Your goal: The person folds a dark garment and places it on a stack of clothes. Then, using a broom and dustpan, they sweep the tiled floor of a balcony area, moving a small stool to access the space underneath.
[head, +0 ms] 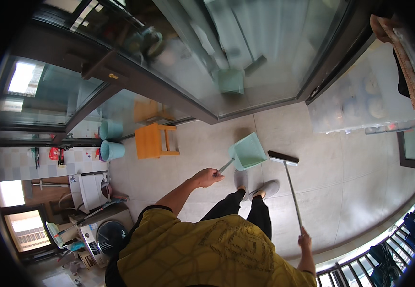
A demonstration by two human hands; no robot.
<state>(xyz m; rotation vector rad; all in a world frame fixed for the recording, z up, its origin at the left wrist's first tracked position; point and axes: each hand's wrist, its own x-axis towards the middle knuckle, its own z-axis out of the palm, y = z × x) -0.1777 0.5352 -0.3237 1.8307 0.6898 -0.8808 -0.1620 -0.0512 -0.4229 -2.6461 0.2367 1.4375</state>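
Observation:
My left hand [209,177] is closed around the handle of a pale green dustpan [250,151], whose pan is just beyond my slippers. My right hand [304,241], at the lower right, grips the long pole of a broom [283,158]. The broom's dark bristle head lies at the floor just right of the dustpan, with a small gap between them. Grey slippers [269,189] are on my feet, on the tiled floor [200,150]. Both tools are mirrored in the glass door ahead.
Ahead stands a dark-framed glass door [178,95]. Left are a wooden stool [148,141], a blue-green bucket [112,150], a white sink [85,186] and a front-loading washing machine [103,236]. Translucent storage boxes [358,97] stand at the right; a railing [358,274] runs along the lower right.

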